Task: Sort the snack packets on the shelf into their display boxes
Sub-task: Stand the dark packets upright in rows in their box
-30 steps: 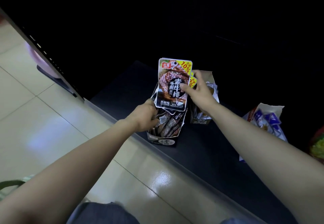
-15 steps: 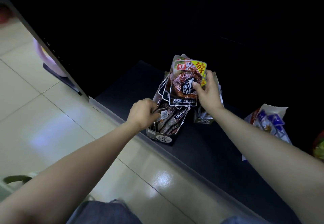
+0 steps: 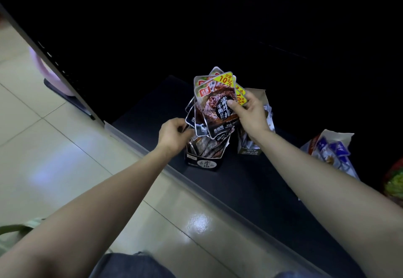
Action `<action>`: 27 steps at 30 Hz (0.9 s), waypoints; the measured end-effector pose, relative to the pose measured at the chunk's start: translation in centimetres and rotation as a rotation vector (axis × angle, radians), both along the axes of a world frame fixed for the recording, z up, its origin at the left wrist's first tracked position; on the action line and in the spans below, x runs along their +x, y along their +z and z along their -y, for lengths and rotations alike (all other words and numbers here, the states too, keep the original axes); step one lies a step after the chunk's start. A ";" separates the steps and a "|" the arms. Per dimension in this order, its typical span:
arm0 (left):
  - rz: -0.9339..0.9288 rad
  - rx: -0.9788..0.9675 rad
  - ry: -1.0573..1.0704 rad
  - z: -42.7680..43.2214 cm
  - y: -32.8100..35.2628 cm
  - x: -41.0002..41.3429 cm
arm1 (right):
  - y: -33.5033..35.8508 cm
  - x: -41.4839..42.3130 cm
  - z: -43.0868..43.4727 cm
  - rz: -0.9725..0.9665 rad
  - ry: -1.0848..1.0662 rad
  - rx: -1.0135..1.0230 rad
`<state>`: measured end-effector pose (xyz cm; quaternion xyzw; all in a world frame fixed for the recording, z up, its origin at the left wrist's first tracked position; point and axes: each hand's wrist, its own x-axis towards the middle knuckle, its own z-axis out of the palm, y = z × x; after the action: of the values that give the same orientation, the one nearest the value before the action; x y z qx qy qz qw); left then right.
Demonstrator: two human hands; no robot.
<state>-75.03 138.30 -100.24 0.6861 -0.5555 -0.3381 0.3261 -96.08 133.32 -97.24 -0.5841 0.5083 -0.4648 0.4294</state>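
Right hand is pinching a fan of glossy, round-cornered foil packets, thumb across the front one, just above the black display box on the dark shelf; left hand is curling round the fan's lower corner. Yellow corners are showing "10%", dark discs "手撕素牛排". A pale carton is sitting behind the right wrist, with blue packets farther right
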 end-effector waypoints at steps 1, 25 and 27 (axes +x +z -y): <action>-0.049 0.014 -0.004 0.1 0.0 0.1 | -0.1 0.0 0.0 -0.010 -0.005 -0.001; -0.203 0.239 -0.089 0.1 5.4 3.7 | 0.2 0.4 1.0 -0.081 -0.230 -0.164; -0.196 0.246 -0.082 0.1 5.5 3.6 | 0.0 0.9 1.1 -0.117 -0.235 -0.177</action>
<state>-71.41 138.21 -94.75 0.6614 -0.5031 -0.4820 0.2779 -95.14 132.20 -97.24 -0.5822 0.5543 -0.5201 0.2886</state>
